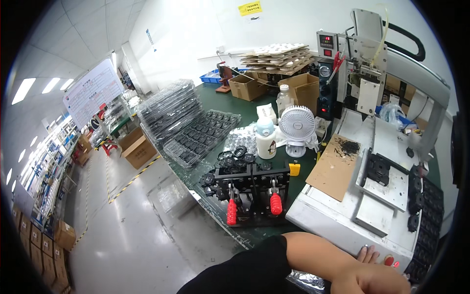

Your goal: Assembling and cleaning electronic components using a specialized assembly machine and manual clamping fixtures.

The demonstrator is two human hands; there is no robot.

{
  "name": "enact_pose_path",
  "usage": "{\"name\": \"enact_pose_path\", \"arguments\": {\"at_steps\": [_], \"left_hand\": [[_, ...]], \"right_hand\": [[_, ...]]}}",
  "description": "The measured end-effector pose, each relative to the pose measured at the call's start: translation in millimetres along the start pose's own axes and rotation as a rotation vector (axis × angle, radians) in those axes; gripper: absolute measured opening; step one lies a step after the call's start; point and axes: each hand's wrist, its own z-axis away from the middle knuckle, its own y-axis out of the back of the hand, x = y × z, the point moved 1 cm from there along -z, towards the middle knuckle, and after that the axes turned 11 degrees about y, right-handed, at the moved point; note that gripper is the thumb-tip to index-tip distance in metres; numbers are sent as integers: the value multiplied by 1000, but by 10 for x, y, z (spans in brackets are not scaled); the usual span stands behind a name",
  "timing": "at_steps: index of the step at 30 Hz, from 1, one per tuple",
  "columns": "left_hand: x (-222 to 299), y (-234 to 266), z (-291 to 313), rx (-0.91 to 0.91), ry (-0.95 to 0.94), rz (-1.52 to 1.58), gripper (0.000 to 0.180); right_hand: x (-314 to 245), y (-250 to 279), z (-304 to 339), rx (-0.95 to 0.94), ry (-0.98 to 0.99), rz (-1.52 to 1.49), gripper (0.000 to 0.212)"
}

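Fingers (368, 255) of one hand, spread flat and holding nothing, rest at the machine (342, 230) front edge beside a red button (388, 260), so press squarely; the other hand's (372, 281) grip cannot be told

Around the black clamp jig with two red-handled toggle levers (252, 193) on the dark green table (215, 98), room is tight. Just behind it lie loose black round parts (235, 154), a white bottle with a pale blue cap (266, 137) and a small white desk fan (296, 125). Stacked clear plastic trays of black parts (196, 134) block its left rear. To its right, the white dispensing machine's base (338, 215) walls off passage, a brown cardboard sheet (335, 166) lying flat on it. The near table edge in front of the jig stays open.
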Motion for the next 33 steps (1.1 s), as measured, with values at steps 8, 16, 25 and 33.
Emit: {"name": "enact_pose_path", "arguments": {"at_steps": [8, 16, 25, 33], "left_hand": [[722, 120, 592, 6, 743, -1082, 32], [1241, 1325, 1595, 1677, 1757, -2029, 62], [1274, 1561, 1683, 1842, 1773, -1808, 110], [1269, 1368, 1683, 2115, 1208, -1953, 104]], "right_hand": [[64, 328, -146, 114, 131, 323, 71], [275, 1386, -433, -116, -278, -371, 63], [596, 1130, -66, -217, -489, -57, 64], [866, 1272, -16, -123, -413, -50, 50]]}}
